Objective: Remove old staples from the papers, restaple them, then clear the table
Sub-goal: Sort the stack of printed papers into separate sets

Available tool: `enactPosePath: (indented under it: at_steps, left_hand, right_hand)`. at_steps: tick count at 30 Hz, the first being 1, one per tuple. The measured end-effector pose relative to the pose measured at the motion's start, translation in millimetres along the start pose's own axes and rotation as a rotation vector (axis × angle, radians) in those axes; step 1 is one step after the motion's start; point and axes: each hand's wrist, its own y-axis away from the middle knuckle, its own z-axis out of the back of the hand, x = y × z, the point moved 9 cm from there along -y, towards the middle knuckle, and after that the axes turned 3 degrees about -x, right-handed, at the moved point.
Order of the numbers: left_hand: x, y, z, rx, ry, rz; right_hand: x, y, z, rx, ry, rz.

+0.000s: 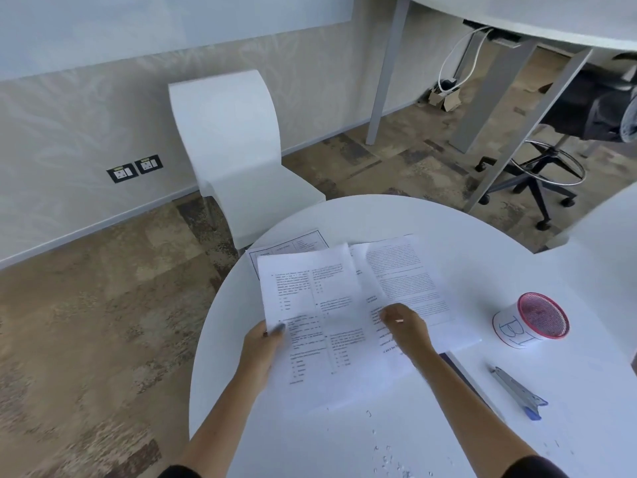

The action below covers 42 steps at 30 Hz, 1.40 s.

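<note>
Left hand (265,343) grips papers' (310,322) left edge (thumb on top).

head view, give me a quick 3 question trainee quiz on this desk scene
1. True or false: the stapler lies on the papers.
2. Which hand holds the papers' left edge?
3. The cup lies: A upright, B on its side, C on the chair.

Key: 1 false, it lies on the table, right of the papers. 2 the left hand; the right hand is over their middle. 3 B.
</note>
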Motion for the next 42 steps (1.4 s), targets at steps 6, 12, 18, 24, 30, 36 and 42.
enactPosePath:
  at_steps: [6,12,18,24,30,36,42]
  left_hand:
    - [9.5,-12.1,40.0,-0.110,-0.087,0.015]
    - [3.4,-11.7,47.4,-0.113,-0.102,-0.016]
    - [4.8,-8.3,46.3,-0.108,-0.163,-0.016]
    - [2.4,-3.9,35.8,-0.089,-0.304,-0.052]
    - [-5.0,-1.5,36.6,-0.092,-0.286,-0.044]
    - [-21.0,2.5,35.6,-0.042,-0.262,-0.095]
    - [-49.1,8.2,39.0,-0.014,-0.196,-0.172]
  right_hand:
    - [4.1,-7.0,0.9,-0.074,0.622,-0.011]
    - [2.0,-19.0,5.7,-0.109,0.551,-0.101]
    - [5.0,-17.3,9.2,-0.089,0.434,-0.047]
    - [8.0,-9.1,-11.9,-0.012,0.627,-0.051]
    - [8.8,-12.4,-9.9,-0.087,0.441,-0.046]
    - [33.8,-8.8,22.3,-0.154,0.213,0.062]
    - [71.4,0.1,131.5,-0.443,0.156,0.184]
